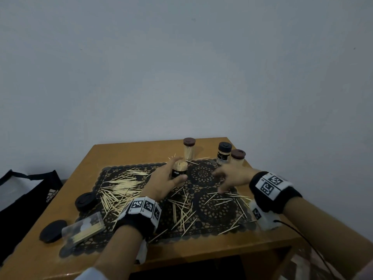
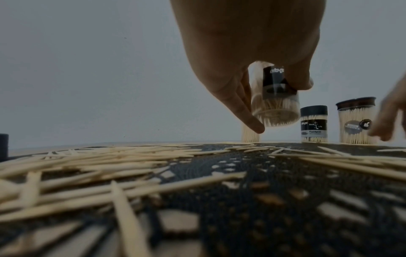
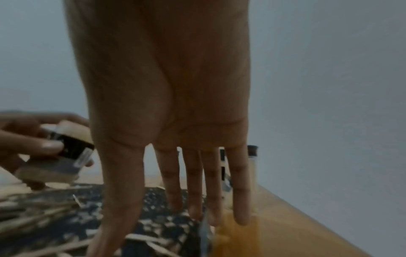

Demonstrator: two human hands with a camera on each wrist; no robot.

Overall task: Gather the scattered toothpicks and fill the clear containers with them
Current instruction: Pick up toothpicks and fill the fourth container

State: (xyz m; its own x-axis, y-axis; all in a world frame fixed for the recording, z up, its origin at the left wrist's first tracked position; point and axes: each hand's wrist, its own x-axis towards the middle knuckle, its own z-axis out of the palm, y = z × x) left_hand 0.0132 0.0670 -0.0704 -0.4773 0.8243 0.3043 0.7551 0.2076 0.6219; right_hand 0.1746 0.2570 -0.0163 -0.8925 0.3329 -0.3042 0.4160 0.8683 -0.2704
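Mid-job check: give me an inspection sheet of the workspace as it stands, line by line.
Surface: wooden table with a black lace mat on it.
Job's things: open container packed with toothpicks, held off the mat; three capped containers upright at the far edge; scattered toothpicks across the mat.
Clutter: two loose black lids; a clear container on its side, partly filled.
Grippers: left hand grips the open container; right hand has straight fingers and holds nothing.
Cables: black cable from the right wrist unit.
Surroundings: plain wall; black bag left of the table.
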